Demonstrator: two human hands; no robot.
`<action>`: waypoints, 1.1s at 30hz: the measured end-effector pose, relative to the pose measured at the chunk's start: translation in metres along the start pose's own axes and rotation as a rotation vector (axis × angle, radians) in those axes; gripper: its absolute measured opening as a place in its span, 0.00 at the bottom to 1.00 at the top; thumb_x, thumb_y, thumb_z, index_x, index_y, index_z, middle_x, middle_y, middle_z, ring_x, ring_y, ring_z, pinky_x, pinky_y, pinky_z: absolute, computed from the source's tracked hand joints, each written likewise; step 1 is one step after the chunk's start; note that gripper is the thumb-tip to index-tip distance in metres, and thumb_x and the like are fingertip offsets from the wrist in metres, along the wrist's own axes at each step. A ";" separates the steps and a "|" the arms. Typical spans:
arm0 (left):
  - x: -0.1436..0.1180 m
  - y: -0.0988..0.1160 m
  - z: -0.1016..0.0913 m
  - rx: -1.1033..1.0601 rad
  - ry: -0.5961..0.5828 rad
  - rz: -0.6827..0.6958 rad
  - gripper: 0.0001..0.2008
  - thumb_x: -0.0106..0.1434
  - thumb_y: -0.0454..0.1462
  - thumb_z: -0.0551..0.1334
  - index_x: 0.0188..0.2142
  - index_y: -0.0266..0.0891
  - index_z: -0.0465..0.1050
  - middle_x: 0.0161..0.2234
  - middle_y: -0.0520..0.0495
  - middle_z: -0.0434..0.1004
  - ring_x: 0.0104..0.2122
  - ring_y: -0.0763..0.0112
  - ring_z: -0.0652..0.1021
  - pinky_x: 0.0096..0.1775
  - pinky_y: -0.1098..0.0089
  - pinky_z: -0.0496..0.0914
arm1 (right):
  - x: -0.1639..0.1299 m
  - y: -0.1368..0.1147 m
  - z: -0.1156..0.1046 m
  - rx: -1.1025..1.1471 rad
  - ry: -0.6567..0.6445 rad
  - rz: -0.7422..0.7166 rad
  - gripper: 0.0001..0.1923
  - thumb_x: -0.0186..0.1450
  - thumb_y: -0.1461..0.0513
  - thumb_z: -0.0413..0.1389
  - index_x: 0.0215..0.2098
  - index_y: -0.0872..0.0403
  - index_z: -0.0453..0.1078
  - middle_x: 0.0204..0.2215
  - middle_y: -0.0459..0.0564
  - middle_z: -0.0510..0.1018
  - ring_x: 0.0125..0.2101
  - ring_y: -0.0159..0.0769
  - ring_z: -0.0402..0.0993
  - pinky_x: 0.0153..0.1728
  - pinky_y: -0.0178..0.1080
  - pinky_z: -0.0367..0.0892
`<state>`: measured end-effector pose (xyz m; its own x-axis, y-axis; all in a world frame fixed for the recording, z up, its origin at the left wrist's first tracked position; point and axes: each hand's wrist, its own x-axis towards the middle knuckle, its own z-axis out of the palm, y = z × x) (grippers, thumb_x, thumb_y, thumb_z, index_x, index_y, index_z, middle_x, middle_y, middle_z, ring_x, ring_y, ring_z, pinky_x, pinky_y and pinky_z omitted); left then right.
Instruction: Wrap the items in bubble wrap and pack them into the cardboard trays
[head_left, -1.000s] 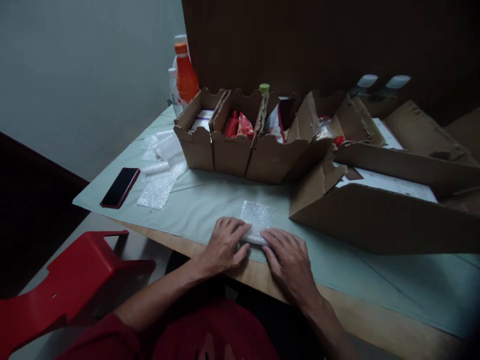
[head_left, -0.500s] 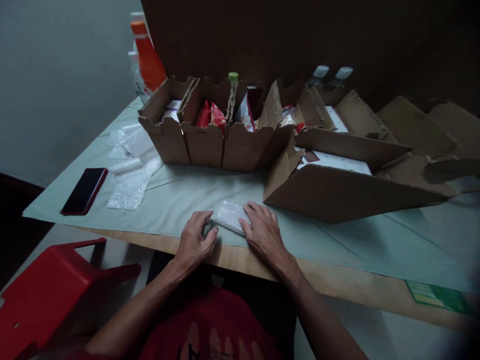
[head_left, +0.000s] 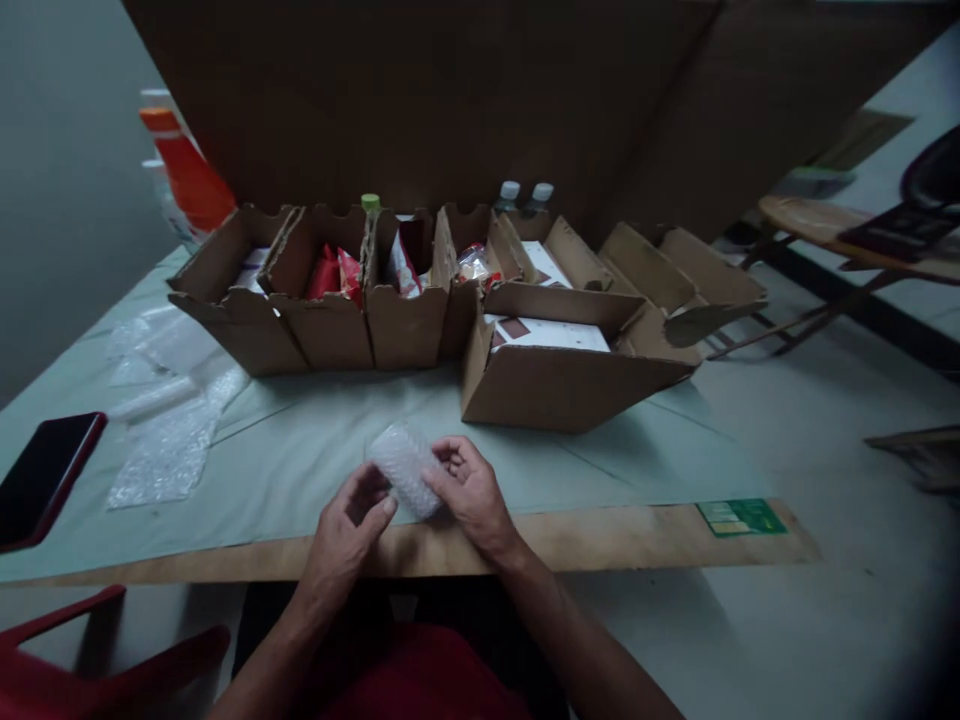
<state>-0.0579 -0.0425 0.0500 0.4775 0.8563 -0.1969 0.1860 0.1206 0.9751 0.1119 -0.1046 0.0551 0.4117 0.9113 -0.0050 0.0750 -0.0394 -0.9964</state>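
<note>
Hidden: contents of the bubble-wrapped bundle (head_left: 405, 468) cannot be made out.
Left hand (head_left: 346, 530): closed on the bundle's near end.
Right hand (head_left: 469, 492): gripped on its side.
Room: bare mat (head_left: 315, 455) is left before the open carton (head_left: 559, 360).

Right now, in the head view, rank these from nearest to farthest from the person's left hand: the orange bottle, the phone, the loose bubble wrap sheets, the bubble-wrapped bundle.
1. bubble-wrapped bundle: held at the left hand.
2. loose bubble wrap sheets: on the table, to the left.
3. phone: far left table edge.
4. orange bottle: back left, behind the boxes.
</note>
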 end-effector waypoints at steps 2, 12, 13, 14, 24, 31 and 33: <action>0.001 0.009 0.007 -0.003 -0.067 -0.053 0.24 0.58 0.52 0.65 0.44 0.34 0.76 0.41 0.40 0.83 0.43 0.56 0.82 0.45 0.61 0.76 | -0.006 -0.003 -0.001 0.030 -0.045 0.017 0.14 0.61 0.57 0.60 0.44 0.52 0.67 0.40 0.48 0.77 0.39 0.36 0.75 0.42 0.38 0.71; 0.014 0.036 0.019 0.443 -0.412 0.326 0.07 0.58 0.36 0.58 0.30 0.40 0.74 0.26 0.52 0.74 0.25 0.71 0.72 0.28 0.73 0.64 | -0.007 -0.057 -0.073 -0.261 -0.296 -0.110 0.25 0.62 0.59 0.64 0.57 0.49 0.70 0.50 0.49 0.79 0.45 0.37 0.76 0.49 0.39 0.68; 0.017 0.039 0.021 0.452 -0.432 0.358 0.07 0.59 0.36 0.57 0.32 0.40 0.75 0.27 0.52 0.75 0.27 0.70 0.72 0.29 0.73 0.65 | -0.007 -0.061 -0.078 -0.330 -0.338 -0.097 0.19 0.63 0.60 0.62 0.53 0.49 0.73 0.46 0.48 0.81 0.43 0.37 0.76 0.47 0.38 0.69; 0.019 0.041 0.022 0.452 -0.441 0.379 0.08 0.59 0.36 0.57 0.34 0.40 0.75 0.29 0.51 0.76 0.28 0.70 0.73 0.30 0.73 0.65 | -0.008 -0.065 -0.082 -0.404 -0.372 -0.088 0.14 0.65 0.60 0.61 0.49 0.49 0.75 0.44 0.47 0.82 0.43 0.37 0.77 0.47 0.38 0.68; 0.074 0.050 0.050 -0.072 -0.361 0.242 0.22 0.56 0.49 0.68 0.45 0.38 0.76 0.37 0.45 0.80 0.35 0.64 0.79 0.39 0.67 0.72 | -0.005 -0.123 -0.135 -0.566 -0.054 -0.255 0.10 0.65 0.63 0.58 0.45 0.51 0.75 0.39 0.47 0.82 0.38 0.37 0.77 0.41 0.37 0.70; 0.108 0.024 0.065 -0.194 -0.212 0.011 0.26 0.48 0.51 0.73 0.41 0.36 0.77 0.34 0.44 0.81 0.34 0.64 0.80 0.42 0.63 0.73 | 0.059 -0.166 -0.244 -0.580 0.440 -0.194 0.16 0.56 0.51 0.63 0.36 0.54 0.73 0.29 0.47 0.77 0.28 0.35 0.71 0.29 0.36 0.66; 0.108 0.017 0.066 -0.143 -0.242 0.017 0.24 0.49 0.50 0.72 0.40 0.36 0.78 0.33 0.44 0.82 0.35 0.63 0.80 0.43 0.62 0.73 | 0.073 -0.166 -0.258 -0.886 0.422 -0.019 0.12 0.56 0.53 0.60 0.30 0.54 0.71 0.25 0.48 0.76 0.26 0.35 0.69 0.27 0.35 0.62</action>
<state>0.0532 0.0192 0.0388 0.6741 0.7157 -0.1825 0.0616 0.1918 0.9795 0.3641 -0.1373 0.2425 0.6812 0.7005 0.2128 0.6685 -0.4765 -0.5710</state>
